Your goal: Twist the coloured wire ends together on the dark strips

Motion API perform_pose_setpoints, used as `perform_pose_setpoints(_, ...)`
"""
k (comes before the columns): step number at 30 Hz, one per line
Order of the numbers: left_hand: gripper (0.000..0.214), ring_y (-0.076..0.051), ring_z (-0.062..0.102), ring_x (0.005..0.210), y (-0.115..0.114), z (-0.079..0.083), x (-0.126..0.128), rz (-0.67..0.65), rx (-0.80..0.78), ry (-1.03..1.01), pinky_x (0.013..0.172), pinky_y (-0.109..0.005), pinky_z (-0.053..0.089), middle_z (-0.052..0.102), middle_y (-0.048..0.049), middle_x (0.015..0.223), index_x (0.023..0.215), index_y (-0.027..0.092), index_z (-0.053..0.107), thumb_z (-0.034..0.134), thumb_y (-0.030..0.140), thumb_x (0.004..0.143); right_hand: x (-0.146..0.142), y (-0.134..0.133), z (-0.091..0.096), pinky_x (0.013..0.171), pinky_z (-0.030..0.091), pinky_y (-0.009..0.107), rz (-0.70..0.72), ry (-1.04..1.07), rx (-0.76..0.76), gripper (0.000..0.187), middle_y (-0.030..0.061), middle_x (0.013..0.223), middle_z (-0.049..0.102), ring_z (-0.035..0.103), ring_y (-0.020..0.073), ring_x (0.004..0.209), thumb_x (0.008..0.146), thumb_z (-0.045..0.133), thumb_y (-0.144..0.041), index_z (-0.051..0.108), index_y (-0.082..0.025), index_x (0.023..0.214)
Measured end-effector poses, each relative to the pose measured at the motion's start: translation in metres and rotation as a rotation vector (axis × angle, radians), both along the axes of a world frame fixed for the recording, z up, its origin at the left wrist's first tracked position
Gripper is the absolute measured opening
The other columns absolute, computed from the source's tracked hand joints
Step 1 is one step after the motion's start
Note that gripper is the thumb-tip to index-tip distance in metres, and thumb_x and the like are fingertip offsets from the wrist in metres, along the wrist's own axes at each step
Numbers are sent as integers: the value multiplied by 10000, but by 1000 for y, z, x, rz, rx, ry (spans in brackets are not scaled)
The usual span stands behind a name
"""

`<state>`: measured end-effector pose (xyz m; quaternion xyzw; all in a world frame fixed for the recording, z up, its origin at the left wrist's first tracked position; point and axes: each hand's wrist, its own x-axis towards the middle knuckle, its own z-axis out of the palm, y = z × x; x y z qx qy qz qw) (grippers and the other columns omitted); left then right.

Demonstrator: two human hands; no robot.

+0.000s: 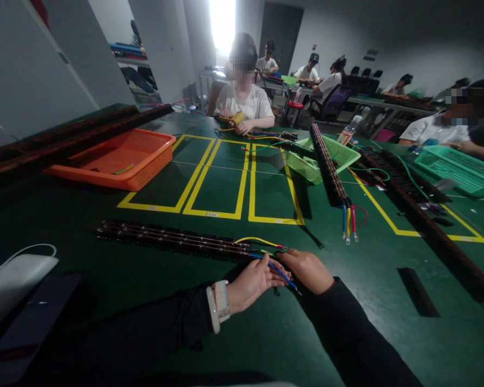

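A long dark strip (173, 239) with copper-coloured rods lies in front of me, its wired end toward my hands. My left hand (254, 282), palm up, has its thumb pressed on a blue wire (280, 271) with a bare tip pointing right. Closed fingers of my right hand (306, 267) meet the end of a short green-and-yellow wire (268, 252); the fingertips are partly hidden. Above them a yellow wire (258, 239) with a red-sleeved ring terminal arcs free of both hands.
An orange basket (153, 161) stands at the left. A similar strip (326, 161) with blue, yellow and red lugged wires leans on a light green basket (353, 153). Yellow tape frames (213, 214) mark the green table. A black piece (418, 292) lies right. A co-worker (246, 102) sits opposite.
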<state>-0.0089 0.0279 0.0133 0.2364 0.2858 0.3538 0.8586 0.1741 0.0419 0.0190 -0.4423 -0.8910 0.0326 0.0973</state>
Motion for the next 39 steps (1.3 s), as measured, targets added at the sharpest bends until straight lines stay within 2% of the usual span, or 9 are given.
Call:
perform_pose_setpoints(7, 445, -204, 641, 793, 2, -1, 0, -4, -42, -30, 827, -378, 453, 661, -131, 818, 822, 84, 596, 427, 492, 874, 16, -2, 14, 719, 430, 328, 40, 222, 118, 271, 93, 891, 636, 581, 188, 804, 919, 462, -348, 634, -175, 1037)
perform_pose_setpoints(12, 407, -165, 630, 796, 2, -4, 0, 32, -110, -47, 866, -356, 451, 661, -106, 836, 864, 82, 618, 444, 449, 881, 5, -19, 38, 624, 415, 299, 225, 332, -61, 525, 44, 735, 623, 572, 165, 677, 813, 491, -627, 620, -174, 1044)
perform_pose_setpoints(16, 407, -163, 627, 823, 2, -4, 0, 43, -119, -84, 892, -352, 443, 664, -117, 876, 890, 82, 625, 439, 444, 884, -4, -25, 38, 672, 441, 289, 167, 155, -83, 264, 49, 871, 657, 606, 163, 772, 896, 502, -365, 606, -208, 1082)
perform_pose_setpoints(19, 403, -171, 634, 862, 3, -2, 0, 25, -133, -108, 920, -359, 428, 667, -129, 905, 951, 81, 614, 416, 427, 900, 1, -22, 31, 656, 460, 270, 114, 129, -11, 285, 44, 825, 648, 603, 143, 735, 937, 395, -201, 577, -209, 1156)
perform_pose_setpoints(24, 344, -202, 653, 863, 2, 2, -1, -81, -103, -53, 908, -398, 433, 680, -147, 880, 926, 80, 601, 449, 387, 899, 7, -19, 22, 673, 481, 273, 13, 229, 21, 272, 57, 802, 633, 595, 148, 731, 933, 399, -187, 617, -183, 1095)
perform_pose_setpoints(28, 344, -231, 671, 783, 0, 6, -3, -219, 5, 26, 831, -409, 465, 686, -172, 823, 808, 70, 606, 457, 369, 889, 1, -16, 15, 679, 472, 247, -24, 246, -162, 235, 41, 781, 636, 597, 138, 736, 914, 423, -161, 656, -188, 937)
perform_pose_setpoints(32, 348, -251, 675, 789, -1, 8, -4, -285, 66, 56, 787, -394, 480, 686, -196, 821, 794, 61, 615, 454, 356, 880, -5, -14, 8, 648, 448, 229, -4, 122, -304, 270, 31, 706, 628, 589, 129, 684, 862, 422, -73, 638, -174, 735)
perform_pose_setpoints(35, 328, -248, 675, 809, 0, 5, -4, -304, 68, 48, 792, -380, 481, 686, -196, 838, 807, 61, 617, 455, 338, 878, -3, -13, 12, 680, 452, 233, -44, 109, -356, 222, 37, 792, 669, 617, 138, 748, 852, 456, -109, 662, -190, 832)
perform_pose_setpoints(39, 315, -247, 672, 846, 0, -1, -5, -332, 89, 12, 797, -364, 480, 685, -195, 889, 828, 71, 612, 467, 347, 872, 6, -9, 31, 665, 465, 241, -137, 198, -402, 260, 29, 876, 695, 630, 144, 737, 876, 515, -321, 638, -238, 1089)
